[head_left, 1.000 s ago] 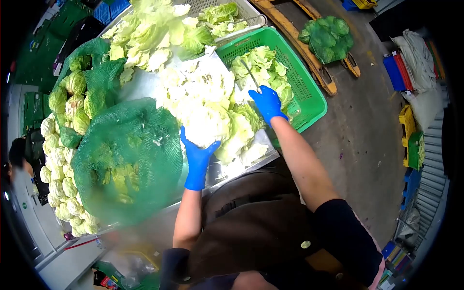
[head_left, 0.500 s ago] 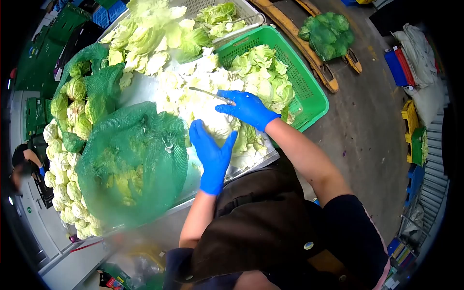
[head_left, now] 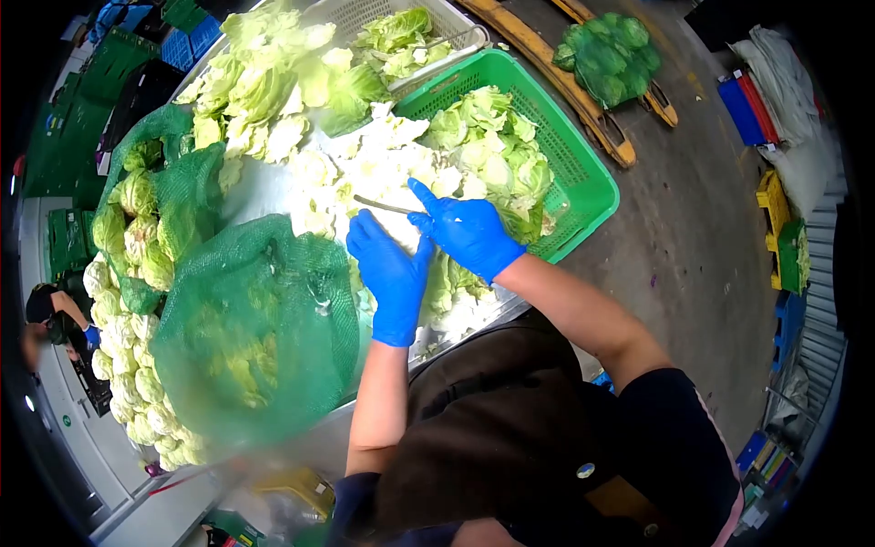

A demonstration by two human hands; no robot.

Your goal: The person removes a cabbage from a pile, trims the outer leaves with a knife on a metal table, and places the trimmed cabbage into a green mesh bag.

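Note:
My right hand [head_left: 469,235], in a blue glove, is closed round a small knife [head_left: 383,205], its thin blade pointing left over pale cabbage leaves. My left hand [head_left: 392,281], also gloved in blue, has its fingers and thumb around a whitish cabbage [head_left: 401,230], mostly covered by the hands. The two hands nearly touch at the left thumb. Loose leaves [head_left: 365,159] lie heaped on the metal table beyond them. A green net sack [head_left: 264,319] with some leaves showing through lies left of my left hand.
Right of the heap stands a green crate [head_left: 588,196] with cut leaves; behind it is a pale crate [head_left: 465,46]. Whole cabbages [head_left: 128,365] are stacked at the left. A netted cabbage sack [head_left: 611,59] rests on yellow pallet-truck forks [head_left: 547,68]. Another person [head_left: 64,310] is at far left.
My right hand has moved slightly down and closer to my left hand, the knife coming down with it. My left hand has shifted a little up and left.

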